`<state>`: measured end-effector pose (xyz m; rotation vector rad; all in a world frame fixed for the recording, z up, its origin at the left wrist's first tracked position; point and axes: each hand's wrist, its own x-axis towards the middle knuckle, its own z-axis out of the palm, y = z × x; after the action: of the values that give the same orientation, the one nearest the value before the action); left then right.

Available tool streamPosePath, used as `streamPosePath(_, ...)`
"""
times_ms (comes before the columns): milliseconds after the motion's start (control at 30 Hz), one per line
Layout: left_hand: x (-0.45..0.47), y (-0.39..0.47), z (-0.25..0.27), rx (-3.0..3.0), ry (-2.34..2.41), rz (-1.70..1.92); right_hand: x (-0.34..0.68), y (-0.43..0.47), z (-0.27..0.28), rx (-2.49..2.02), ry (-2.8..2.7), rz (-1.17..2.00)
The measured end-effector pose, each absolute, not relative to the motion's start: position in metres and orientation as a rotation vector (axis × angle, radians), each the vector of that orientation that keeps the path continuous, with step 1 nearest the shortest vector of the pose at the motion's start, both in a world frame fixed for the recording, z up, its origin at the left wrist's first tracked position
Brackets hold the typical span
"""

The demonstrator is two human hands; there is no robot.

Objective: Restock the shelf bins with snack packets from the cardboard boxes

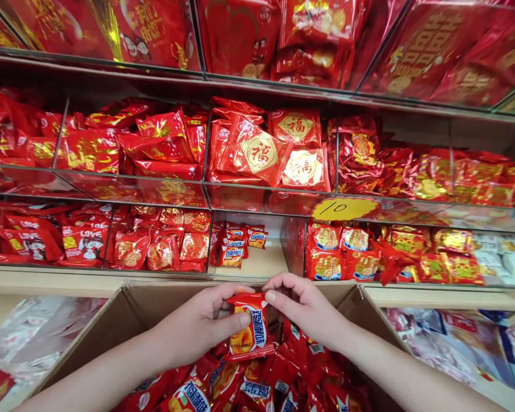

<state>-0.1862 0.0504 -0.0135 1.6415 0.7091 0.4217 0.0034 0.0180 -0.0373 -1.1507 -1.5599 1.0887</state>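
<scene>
A red snack packet with an orange picture and blue-and-white lettering is held up above an open cardboard box. My left hand grips it from the left, thumb across its front and fingers behind. At its top right corner, my right hand pinches the wrapper between thumb and fingers. Many similar red packets lie loose in a heap inside the box, below both hands. Just behind, a shelf compartment holds a small stack of matching packets on its left side.
Clear dividers split the shelves into bins of red packets. A yellow price tag marked 10 hangs on the shelf edge. Bagged goods lie left and right of the box. Larger red bags fill the top shelf.
</scene>
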Motion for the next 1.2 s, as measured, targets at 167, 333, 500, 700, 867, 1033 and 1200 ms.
streamPosePath(167, -0.185, 0.047, -0.016, 1.595, 0.702, 0.393, 0.001, 0.017, -0.035, -1.19, -1.495, 1.155)
streamPosePath(333, -0.181, 0.045, -0.026, 1.552, 0.654, 0.406, -0.002, 0.014, -0.034, -1.263, -1.665, 0.744)
streamPosePath(500, -0.183, 0.042, -0.026, 1.491, 0.612, 0.508, -0.007, 0.01, -0.039, -1.059, -1.448, 1.269)
streamPosePath(700, -0.185, 0.046, -0.026, 1.748, 0.772, 0.508, -0.007, 0.007, -0.038, -1.087, -1.795, 1.162)
streamPosePath(867, -0.185, 0.053, -0.029, 1.725, 0.871, 0.631, -0.009, 0.007, -0.04, -1.048, -1.65, 1.236)
streamPosePath(1033, -0.186, 0.057, -0.021, 1.601, 0.828, 0.742, -0.012, 0.004, -0.043, -1.09, -1.493, 1.432)
streamPosePath(1200, -0.187, 0.059, -0.017, 1.839, 0.886, 0.706, -0.011, 0.004, -0.046, -1.165, -1.516, 1.419)
